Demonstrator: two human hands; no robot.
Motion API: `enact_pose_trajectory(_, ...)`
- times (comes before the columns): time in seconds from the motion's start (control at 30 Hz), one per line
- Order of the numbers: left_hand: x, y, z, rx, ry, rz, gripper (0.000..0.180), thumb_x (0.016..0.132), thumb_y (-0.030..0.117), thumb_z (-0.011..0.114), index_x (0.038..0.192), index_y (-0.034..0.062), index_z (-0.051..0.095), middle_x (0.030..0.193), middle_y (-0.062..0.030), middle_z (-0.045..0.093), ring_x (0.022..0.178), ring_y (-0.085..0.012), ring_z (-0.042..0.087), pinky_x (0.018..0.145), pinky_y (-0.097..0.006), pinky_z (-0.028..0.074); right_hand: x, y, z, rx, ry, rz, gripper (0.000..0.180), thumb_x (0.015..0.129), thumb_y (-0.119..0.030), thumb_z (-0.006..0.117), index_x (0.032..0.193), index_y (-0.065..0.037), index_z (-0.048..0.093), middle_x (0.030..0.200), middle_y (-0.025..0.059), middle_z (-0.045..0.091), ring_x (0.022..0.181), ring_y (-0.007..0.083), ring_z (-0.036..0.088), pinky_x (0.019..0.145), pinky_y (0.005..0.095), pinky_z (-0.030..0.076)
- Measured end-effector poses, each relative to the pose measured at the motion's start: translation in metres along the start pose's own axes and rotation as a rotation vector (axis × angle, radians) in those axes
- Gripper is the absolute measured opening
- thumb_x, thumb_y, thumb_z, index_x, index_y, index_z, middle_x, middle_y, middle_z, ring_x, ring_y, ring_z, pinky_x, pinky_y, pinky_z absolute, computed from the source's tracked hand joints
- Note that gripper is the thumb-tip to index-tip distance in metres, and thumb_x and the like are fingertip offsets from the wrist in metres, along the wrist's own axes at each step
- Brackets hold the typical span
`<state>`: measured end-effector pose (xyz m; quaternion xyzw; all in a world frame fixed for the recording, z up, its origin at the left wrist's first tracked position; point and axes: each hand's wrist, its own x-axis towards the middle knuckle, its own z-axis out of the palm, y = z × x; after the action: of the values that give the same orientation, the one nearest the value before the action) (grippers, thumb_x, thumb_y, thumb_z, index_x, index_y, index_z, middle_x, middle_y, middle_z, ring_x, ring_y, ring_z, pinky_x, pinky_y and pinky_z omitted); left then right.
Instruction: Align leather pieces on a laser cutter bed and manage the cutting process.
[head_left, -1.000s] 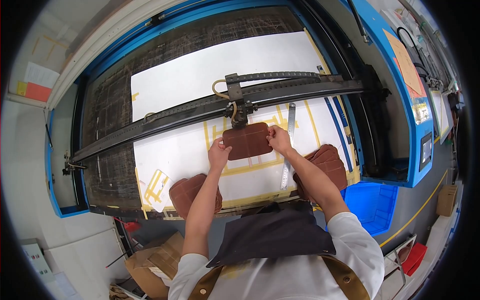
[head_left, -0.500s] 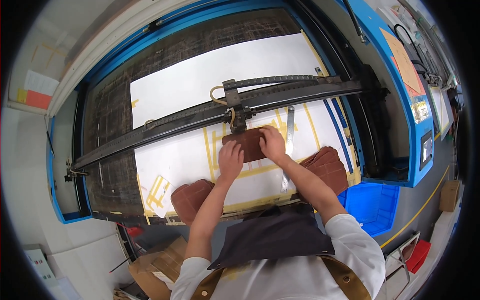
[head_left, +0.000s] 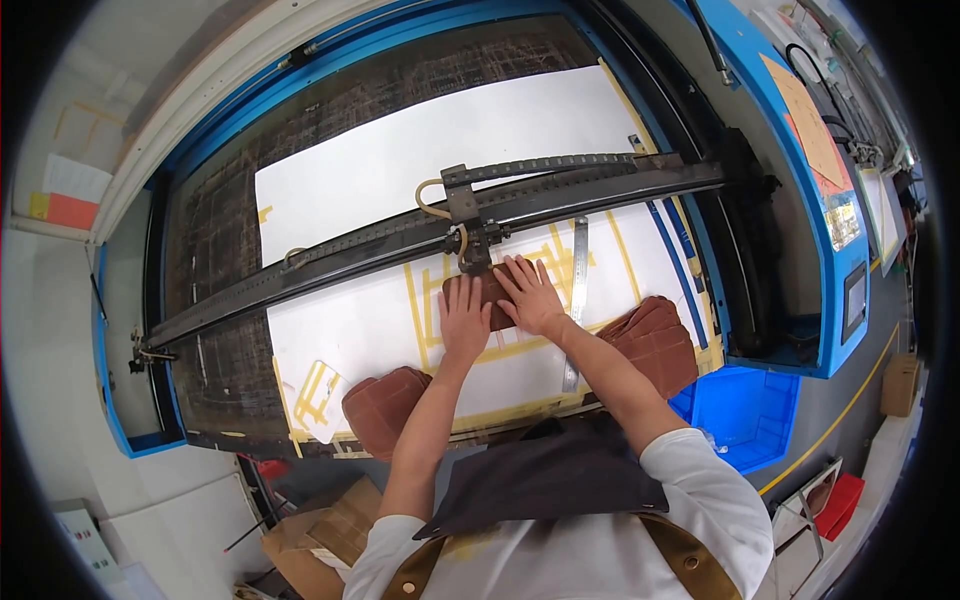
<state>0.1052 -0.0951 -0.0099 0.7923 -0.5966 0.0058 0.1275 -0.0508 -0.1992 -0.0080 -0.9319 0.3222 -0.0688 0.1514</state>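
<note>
I'm resting my left hand (head_left: 466, 318) and right hand (head_left: 535, 300), fingers apart, on the brown panel (head_left: 493, 289); it's lying beneath both, long axis running left to right.

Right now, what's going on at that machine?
A person has the left hand and right hand spread on a brown panel, close to the black machine head. The panel lies on a taped white sheet. A brown stack sits nearer the person on each side, and a metal ruler lies to the right.
</note>
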Motion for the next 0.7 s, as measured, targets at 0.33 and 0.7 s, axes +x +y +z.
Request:
enact_pose_trajectory(0.33,-0.024,0.004,-0.019,-0.059,-0.065,0.14,0.056,0.097,0.033,0.052,0.147,0.0113,0.041,0.153,-0.0182,0.034,0.142,-0.0363,0.03,0.114,-0.055,0.024,-0.02,0.009,-0.005,-0.033,-0.066,-0.06,0.067,0.096,-0.051,0.045,0.153,-0.016,0.03,0.16,0.0158,0.017,0.148,0.0334,0.014,0.119,0.0545,0.009)
enact_pose_trajectory(0.7,-0.128,0.039,-0.02,-0.143,-0.06,-0.034,0.058,0.094,0.036,0.056,0.141,0.0038,0.046,0.151,-0.0213,0.035,0.142,-0.0381,0.03,0.113,-0.058,0.022,-0.119,0.009,-0.033,0.39,0.102,0.273,0.042,0.084,-0.02,0.067,0.122,-0.003,0.059,0.125,0.0194,0.055,0.114,0.037,0.054,0.095,0.0475,0.045)
